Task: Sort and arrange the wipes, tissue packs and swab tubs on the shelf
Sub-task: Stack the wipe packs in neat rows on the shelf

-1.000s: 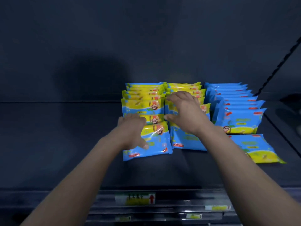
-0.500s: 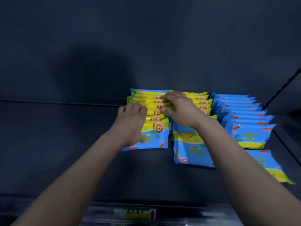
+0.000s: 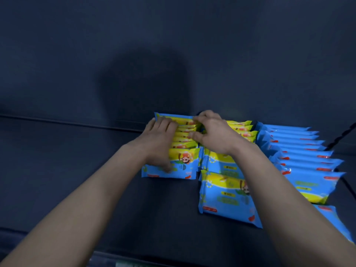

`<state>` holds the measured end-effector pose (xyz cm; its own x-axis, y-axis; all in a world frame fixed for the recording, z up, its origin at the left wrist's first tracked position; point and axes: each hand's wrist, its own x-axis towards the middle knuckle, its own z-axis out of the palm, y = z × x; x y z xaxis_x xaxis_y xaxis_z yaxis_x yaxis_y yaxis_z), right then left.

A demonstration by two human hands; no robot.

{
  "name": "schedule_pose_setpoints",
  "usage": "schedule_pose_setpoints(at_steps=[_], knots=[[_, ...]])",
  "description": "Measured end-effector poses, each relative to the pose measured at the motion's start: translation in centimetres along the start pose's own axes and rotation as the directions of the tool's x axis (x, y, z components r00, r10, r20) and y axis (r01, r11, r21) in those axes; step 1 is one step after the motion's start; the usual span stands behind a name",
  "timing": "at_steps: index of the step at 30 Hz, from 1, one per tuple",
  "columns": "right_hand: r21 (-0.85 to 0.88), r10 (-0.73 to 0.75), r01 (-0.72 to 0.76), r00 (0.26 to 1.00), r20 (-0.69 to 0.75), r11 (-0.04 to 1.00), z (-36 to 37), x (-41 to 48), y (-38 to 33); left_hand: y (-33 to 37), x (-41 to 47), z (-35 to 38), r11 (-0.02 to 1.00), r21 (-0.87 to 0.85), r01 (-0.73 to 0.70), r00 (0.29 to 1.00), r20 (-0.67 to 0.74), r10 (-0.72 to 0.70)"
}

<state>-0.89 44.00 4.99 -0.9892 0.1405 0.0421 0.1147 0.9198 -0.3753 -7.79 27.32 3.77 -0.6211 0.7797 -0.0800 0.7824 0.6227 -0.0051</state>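
The left row of wipe packs (image 3: 184, 162) stands on edge on the shelf (image 3: 77, 170), its rear pack close to the back wall (image 3: 173, 54), and both hands work on it. The left hand (image 3: 159, 143) lies along the row's left side, fingers straight and flat on the pack tops, thumb on the front pack's face. The right hand (image 3: 213, 135) curls over the row's right side, fingertips hooked on the rear pack's top edge and thumb pressed into the tops further forward. The step looks like squaring this row; it likely goes best with even pressure from both sides, so soft packs slide back together rather than buckle. Just right of this row the middle row (image 3: 225, 193) leans loosely, and beyond that stands the blue row (image 3: 304, 160)
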Motion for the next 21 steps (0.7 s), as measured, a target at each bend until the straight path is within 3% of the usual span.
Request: schedule_pose_setpoints(at_steps=[7,15,18,21], knots=[[-0.035,-0.032,0.031,0.999,-0.027,0.999,-0.2,1.0,0.1,-1.0,-1.4,0.3,0.998,0.036,0.049,0.998,-0.029,-0.048],[-0.286,-0.008,-0.024,0.994,-0.112,0.958,1.7,2.0,-1.9,-4.7,-4.0,0.4,0.995,0.003,0.104,0.994,-0.018,-0.104],[-0.206,-0.009,-0.016,0.993,-0.116,0.978,2.7,2.4,-3.4,-6.1,-5.4,0.4,0.995,0.015,0.101,0.995,0.007,-0.101],[0.045,0.040,-0.034,0.989,-0.144,0.998,3.6,2.6,-6.0,-7.8,-6.9,0.5,0.998,0.014,0.069,0.998,-0.005,-0.069]])
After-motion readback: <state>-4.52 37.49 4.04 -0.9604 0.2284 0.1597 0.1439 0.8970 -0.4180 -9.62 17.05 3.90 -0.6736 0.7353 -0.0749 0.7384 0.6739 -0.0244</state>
